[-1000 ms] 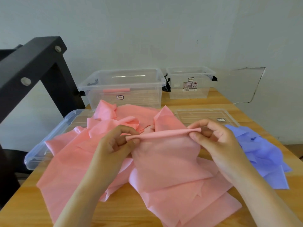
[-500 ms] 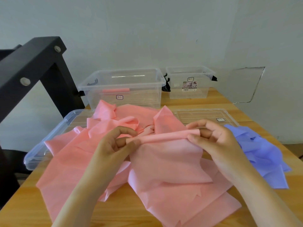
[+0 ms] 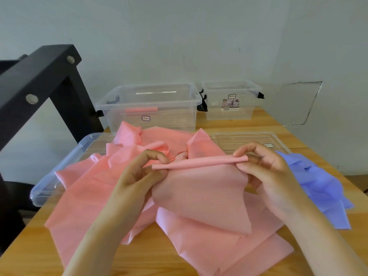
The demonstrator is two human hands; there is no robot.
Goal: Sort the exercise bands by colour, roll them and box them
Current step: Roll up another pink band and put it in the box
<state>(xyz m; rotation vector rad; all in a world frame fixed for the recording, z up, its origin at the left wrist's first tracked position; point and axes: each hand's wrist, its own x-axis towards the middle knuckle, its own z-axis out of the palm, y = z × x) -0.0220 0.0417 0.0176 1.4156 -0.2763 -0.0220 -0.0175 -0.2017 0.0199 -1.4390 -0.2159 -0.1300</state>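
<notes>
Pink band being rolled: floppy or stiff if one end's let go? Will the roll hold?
Probably floppy: below its rolled edge the pink band hangs in soft folds. Likely light: left hand and right hand lift it by fingertip pinches. The thin roll may sag or unroll if released.

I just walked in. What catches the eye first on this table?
A pink heap of bands covers the middle of the table. Above it the left hand and right hand pinch the ends of a partly rolled pink band. A smaller blue heap lies to the right, and a clear box at the back holds one pink roll.
</notes>
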